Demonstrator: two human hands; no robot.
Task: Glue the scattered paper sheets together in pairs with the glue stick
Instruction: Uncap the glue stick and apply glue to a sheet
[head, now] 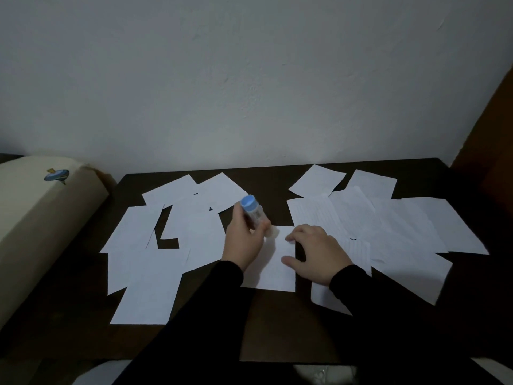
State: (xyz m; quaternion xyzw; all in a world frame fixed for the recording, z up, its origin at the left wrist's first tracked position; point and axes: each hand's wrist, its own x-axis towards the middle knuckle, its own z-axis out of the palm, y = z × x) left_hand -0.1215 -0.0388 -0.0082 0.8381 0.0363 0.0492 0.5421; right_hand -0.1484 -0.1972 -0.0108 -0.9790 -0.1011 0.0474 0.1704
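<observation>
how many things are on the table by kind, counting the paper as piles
glue stick: 1, held in the left hand
sheet being glued: 1, under the right hand
paper piles: 2, left pile and right pile; overlapping sheets cannot be counted exactly
hands: 2
total: 6

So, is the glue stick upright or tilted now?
Tilted. The left hand holds the glue stick with its blue end up and away, its lower tip on the middle sheet.
</observation>
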